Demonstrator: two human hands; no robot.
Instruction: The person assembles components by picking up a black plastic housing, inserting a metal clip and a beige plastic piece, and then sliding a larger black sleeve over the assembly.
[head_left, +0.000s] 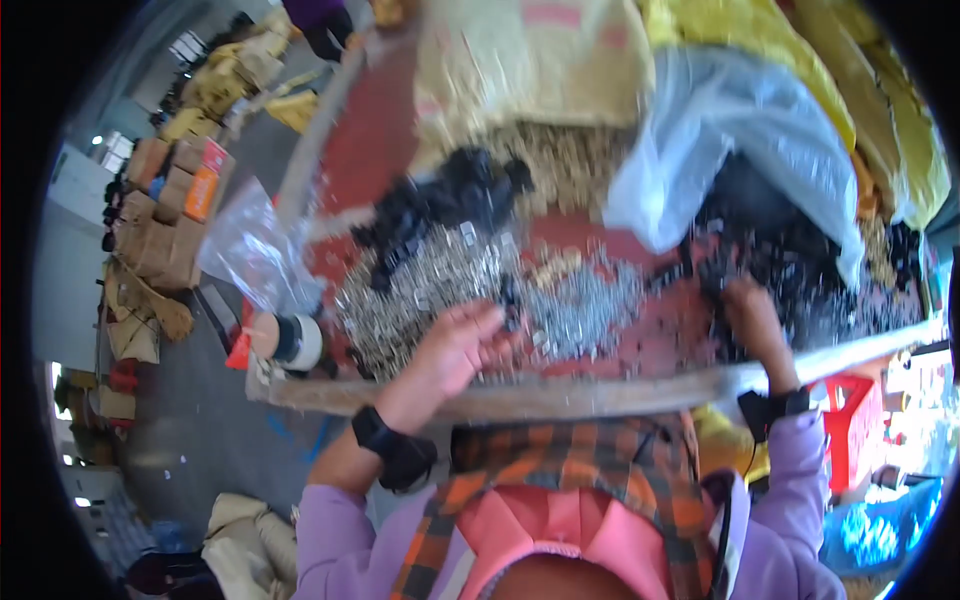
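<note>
My left hand (462,342) is above the front of the table, its fingers pinched on a small black part (510,300). Below and around it spreads a heap of small shiny metal buckle-like pieces (420,290). Just right of that hand is a pile of smaller silvery pieces (590,305). My right hand (752,318) is at the left edge of a heap of black parts (790,240), fingers curled and blurred. Dark pieces lie at its fingertips; which of them it grips is not clear.
The red tabletop (370,130) has a raised pale edge. Black pieces (450,195) lie behind the metal heap. Farther back, a yellowish sack (535,70) spills tan pieces (565,165). A pale plastic bag (690,130) partly covers the black heap. A white-and-black roll (297,341) stands at the left corner.
</note>
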